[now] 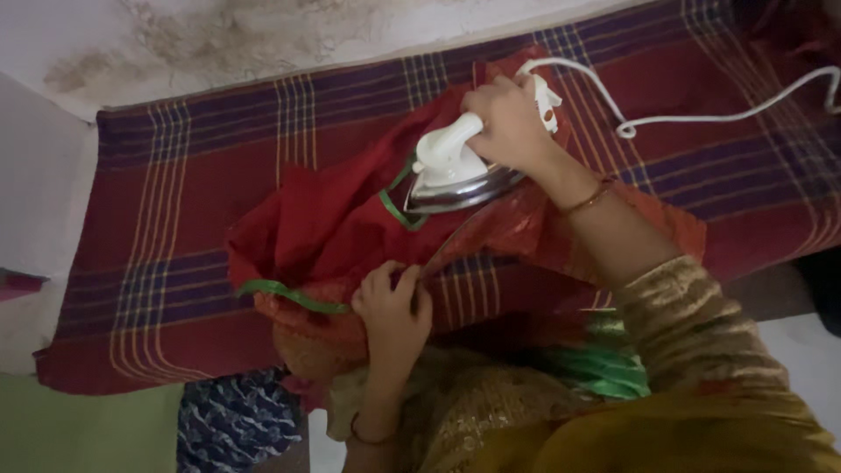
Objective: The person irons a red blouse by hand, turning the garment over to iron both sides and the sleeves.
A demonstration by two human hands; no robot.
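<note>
A white-handled iron (451, 175) with a shiny metal base rests on a red garment (324, 228) trimmed with a green border. My right hand (508, 118) grips the iron's handle from above. My left hand (394, 311) pinches the near edge of the red garment and holds it down. The garment lies crumpled on a maroon checked cloth (175, 210) with purple and yellow stripes. A white power cord (701, 116) runs from the iron toward the far right.
A stained white wall (219, 35) runs along the far edge of the cloth. A blue patterned fabric (232, 420) lies at the near left. Green folded fabric (604, 368) sits by my lap.
</note>
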